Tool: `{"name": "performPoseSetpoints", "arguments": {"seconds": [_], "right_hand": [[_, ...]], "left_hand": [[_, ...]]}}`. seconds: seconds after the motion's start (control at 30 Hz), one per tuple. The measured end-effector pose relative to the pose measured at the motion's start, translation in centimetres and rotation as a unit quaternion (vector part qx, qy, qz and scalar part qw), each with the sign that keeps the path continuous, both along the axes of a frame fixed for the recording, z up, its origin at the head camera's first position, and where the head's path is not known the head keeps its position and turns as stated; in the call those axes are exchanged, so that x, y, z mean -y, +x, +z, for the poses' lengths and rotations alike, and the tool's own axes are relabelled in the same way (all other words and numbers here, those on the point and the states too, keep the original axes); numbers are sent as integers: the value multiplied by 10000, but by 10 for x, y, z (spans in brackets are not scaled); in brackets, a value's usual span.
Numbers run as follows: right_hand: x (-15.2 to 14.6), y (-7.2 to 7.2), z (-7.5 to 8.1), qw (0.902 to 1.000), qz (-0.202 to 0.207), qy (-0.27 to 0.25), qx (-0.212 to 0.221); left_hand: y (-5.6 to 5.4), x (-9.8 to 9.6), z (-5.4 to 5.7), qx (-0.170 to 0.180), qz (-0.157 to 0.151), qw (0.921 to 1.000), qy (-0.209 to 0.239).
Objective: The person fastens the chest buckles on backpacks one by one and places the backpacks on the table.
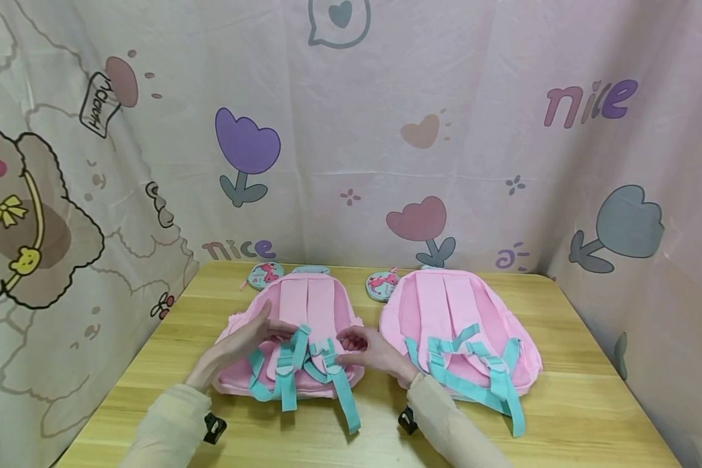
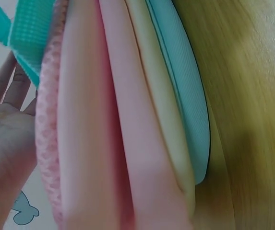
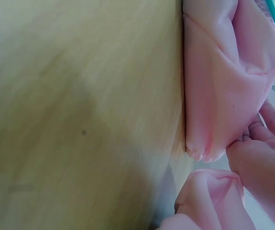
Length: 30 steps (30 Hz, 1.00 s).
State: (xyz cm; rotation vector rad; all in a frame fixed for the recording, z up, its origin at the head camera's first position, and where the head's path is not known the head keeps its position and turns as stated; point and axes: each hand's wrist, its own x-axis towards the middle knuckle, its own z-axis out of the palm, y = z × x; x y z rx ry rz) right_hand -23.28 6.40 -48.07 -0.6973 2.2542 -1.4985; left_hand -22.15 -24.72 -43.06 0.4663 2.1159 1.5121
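Observation:
A pink backpack (image 1: 322,299) lies with its padded shoulder straps and teal webbing facing up, between my two hands. My left hand (image 1: 251,338) reaches over its left side, fingers extended beside a teal strap (image 1: 300,344). In the left wrist view, the straight fingers of that hand show partly behind teal webbing (image 2: 29,33). On the right, my right hand (image 1: 374,351) has loosely bent fingers and a gap between thumb and forefinger. Its thumb is close to the other teal strap (image 1: 346,403); whether it touches is unclear. In the right wrist view, the backpack's pink side (image 3: 223,96) partly hides the fingers.
A second pink backpack (image 1: 509,325) lies to the right, its teal straps up. Round printed pouches (image 1: 265,275) sit by the upper left of each backpack. Everything rests on a wooden table (image 1: 152,364), with a patterned cloth (image 1: 339,117) hanging behind and at the sides.

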Motion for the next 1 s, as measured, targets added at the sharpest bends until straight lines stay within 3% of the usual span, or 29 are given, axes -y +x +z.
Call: {"name": "performPoseSetpoints", "arguments": {"seconds": [0.13, 0.47, 0.67, 0.87, 1.0], "right_hand": [[0, 1, 0, 10000, 12, -6, -22], [0, 1, 1, 10000, 24, -3, -64], [0, 1, 0, 10000, 33, -38, -64], [1, 1, 2, 9998, 64, -22, -169], [5, 3, 7, 9988, 56, 24, -484]], "left_hand": [[2, 2, 1, -25, 91, 9999, -138], [2, 5, 0, -894, -104, 9924, -842], [1, 5, -4, -1110, -287, 9906, -742], [2, 4, -3, -1125, -145, 9906, -767], [3, 6, -4, -1151, 39, 9912, -647]]}}
